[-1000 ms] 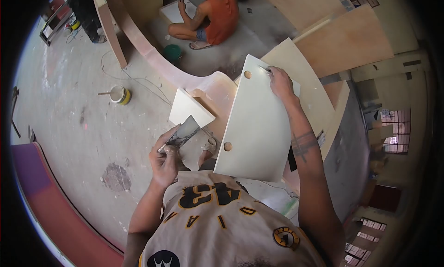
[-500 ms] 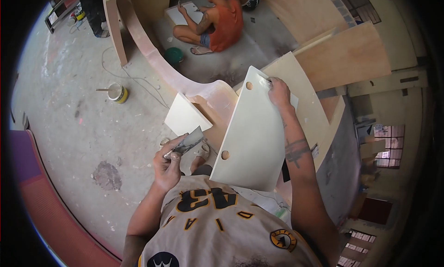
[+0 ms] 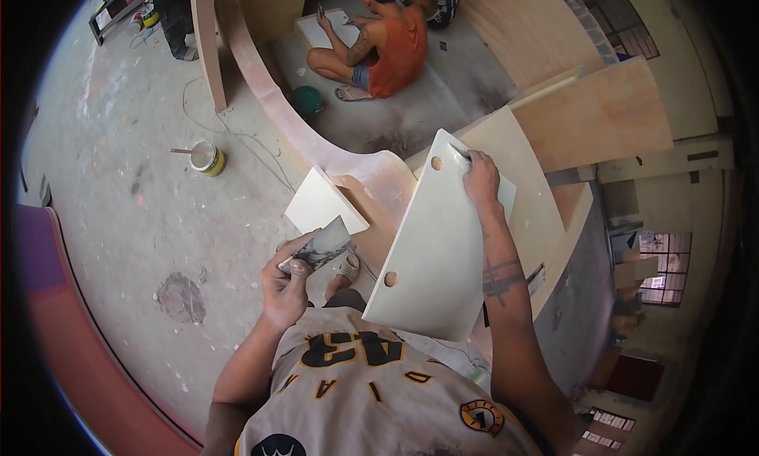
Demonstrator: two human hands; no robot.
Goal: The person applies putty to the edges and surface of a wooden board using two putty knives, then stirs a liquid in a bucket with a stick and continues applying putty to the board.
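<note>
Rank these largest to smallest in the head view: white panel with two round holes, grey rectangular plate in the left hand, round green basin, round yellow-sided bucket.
1. White panel
2. Grey plate
3. Green basin and yellow-sided bucket: they look nearly alike in size, and the basin seems farther off, so unranked.

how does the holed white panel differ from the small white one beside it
The holed panel looks much longer than the small panel. The holed panel has two round holes; the small panel shows none. The right hand is over the holed panel; no hand is on the small panel. Both have pale, flat faces.
</note>
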